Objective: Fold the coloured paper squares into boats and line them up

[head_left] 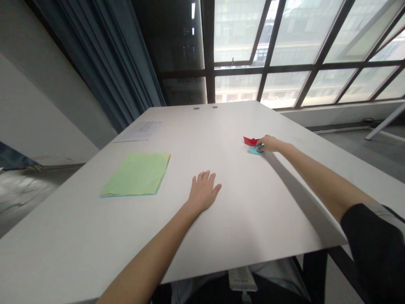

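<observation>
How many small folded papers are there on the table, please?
2: the red paper, and the blue paper on its nearer side, both at the right hand. The hand partly covers this place, so another may be hidden.

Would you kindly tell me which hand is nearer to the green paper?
The left hand. It rests on the table to the right of the green paper, not touching it; the right hand is farther right, at the red folded paper and blue folded paper.

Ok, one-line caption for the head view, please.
Right hand touching a blue folded paper beside a red folded paper, left hand on the white table.
</observation>
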A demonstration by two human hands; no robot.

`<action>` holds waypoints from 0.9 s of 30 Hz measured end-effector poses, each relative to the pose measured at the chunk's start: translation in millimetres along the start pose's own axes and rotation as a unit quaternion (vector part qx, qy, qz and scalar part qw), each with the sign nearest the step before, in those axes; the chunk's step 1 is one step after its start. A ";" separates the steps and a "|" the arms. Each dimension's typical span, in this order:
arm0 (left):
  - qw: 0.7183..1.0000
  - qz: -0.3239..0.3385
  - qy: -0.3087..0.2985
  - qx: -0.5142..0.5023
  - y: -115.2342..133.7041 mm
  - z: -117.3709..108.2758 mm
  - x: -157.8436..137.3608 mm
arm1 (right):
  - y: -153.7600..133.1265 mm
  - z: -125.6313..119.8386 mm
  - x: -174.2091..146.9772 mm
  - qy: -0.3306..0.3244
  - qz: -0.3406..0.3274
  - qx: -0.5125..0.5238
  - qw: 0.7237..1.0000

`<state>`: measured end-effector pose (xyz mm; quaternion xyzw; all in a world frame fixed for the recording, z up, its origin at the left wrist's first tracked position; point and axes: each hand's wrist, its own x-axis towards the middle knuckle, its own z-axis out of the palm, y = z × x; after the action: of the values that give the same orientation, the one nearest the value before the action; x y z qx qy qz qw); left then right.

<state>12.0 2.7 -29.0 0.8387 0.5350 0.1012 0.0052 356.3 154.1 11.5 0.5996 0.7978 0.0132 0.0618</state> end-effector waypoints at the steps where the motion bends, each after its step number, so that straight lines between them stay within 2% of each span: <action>1: 1.000 0.000 0.001 -0.001 -0.2 0.1 0.0 | 2.3 -3.2 -0.4 0.000 -0.005 0.008 1.000; 4: 1.000 0.003 0.003 -0.003 -0.4 0.9 0.1 | 3.3 -16.3 -2.8 0.022 -0.016 0.035 0.999; 6: 1.000 0.004 0.002 -0.004 -0.4 1.4 0.3 | -5.9 -25.0 -6.9 0.058 -0.015 0.056 0.997; 9: 1.000 0.003 0.003 -0.003 -0.2 2.0 0.7 | -38.2 -29.0 -19.2 0.115 -0.054 0.084 0.988; 12: 1.000 0.004 0.003 -0.001 -0.1 2.2 0.5 | -84.2 -17.1 -38.5 0.156 -0.136 0.132 0.969; 15: 1.000 0.003 0.002 0.005 -0.3 2.2 0.0 | -125.5 3.9 -60.5 0.144 -0.201 0.161 0.955; 18: 1.000 0.005 0.004 0.008 -0.6 2.4 -0.5 | -149.4 22.6 -79.4 0.135 -0.206 0.167 0.955; 22: 1.000 0.007 0.002 0.012 -1.1 3.7 -0.8 | -158.8 36.3 -92.9 0.107 -0.184 0.157 0.965; 27: 1.000 0.005 0.011 0.020 -1.1 6.0 -1.1 | -161.2 40.9 -94.0 0.098 -0.159 0.144 0.972</action>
<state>11.6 2.8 -35.2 0.8402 0.5327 0.0996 -0.0181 232.7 16.6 -36.6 0.4633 0.8787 -0.0530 -0.1025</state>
